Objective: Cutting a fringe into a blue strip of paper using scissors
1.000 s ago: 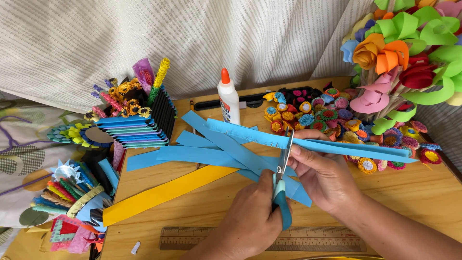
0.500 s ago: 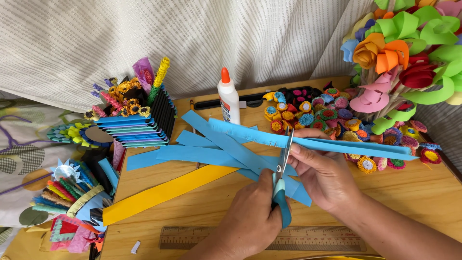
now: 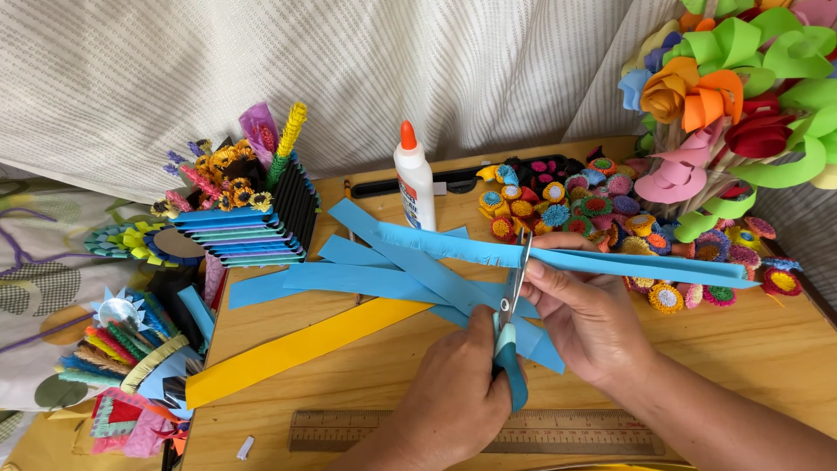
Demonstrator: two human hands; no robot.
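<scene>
The left hand (image 3: 458,397) grips teal-handled scissors (image 3: 511,323); the right hand (image 3: 593,318) pinches the blue paper strip (image 3: 558,258) above the wooden tabletop's (image 3: 767,349) middle. Fringe cuts want to stay short, evenly spaced, fingers clear of blades.

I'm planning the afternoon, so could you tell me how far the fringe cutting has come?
Done: fringe cuts left of the scissors. In hand: left hand snips the blue strip the right hand holds. Left: its smooth right stretch, other blue strips, yellow strip.
</scene>
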